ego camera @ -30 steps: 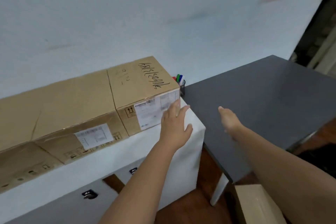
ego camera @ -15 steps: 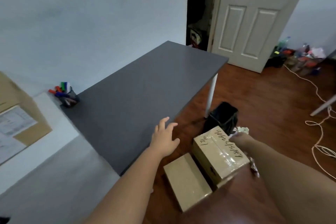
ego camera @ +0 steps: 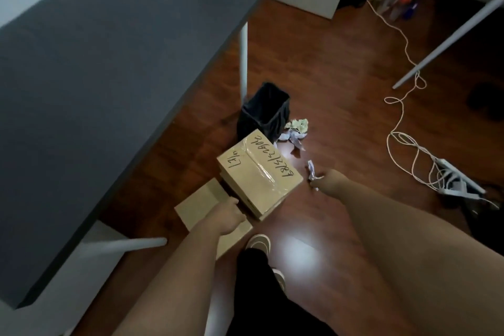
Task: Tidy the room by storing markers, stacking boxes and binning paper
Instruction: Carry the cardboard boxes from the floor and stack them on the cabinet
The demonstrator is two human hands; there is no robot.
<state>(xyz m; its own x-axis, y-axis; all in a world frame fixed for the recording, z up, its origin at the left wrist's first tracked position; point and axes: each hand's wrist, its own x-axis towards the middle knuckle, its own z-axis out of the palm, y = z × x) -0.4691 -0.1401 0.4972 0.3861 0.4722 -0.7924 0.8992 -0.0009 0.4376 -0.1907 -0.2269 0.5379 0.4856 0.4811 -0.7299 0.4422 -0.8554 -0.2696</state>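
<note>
A taped cardboard box [ego camera: 259, 172] with handwriting on top lies on the wooden floor. Against its near left side sits a flatter plain box [ego camera: 199, 203]. My left hand [ego camera: 226, 215] hangs over the flat box by the taped box's near corner, fingers pointing down, nothing seen in it. My right hand [ego camera: 324, 181] is low to the right of the taped box, fingertips touching a small paper scrap [ego camera: 311, 170]; its grip is hidden. Crumpled paper [ego camera: 296, 129] lies beside the black bin [ego camera: 266, 112]. No markers are in view.
The dark grey table [ego camera: 109, 63] fills the left, its white leg [ego camera: 243, 63] standing just behind the bin. A white cable [ego camera: 401, 142] and power strip trail across the floor at right. My shoes [ego camera: 259, 244] are near the flat box. A white door is at the back.
My view swung from the boxes on the white cabinet, across the grey table, down to the floor. Both hands dropped from table height to the floor boxes and the paper scrap.
</note>
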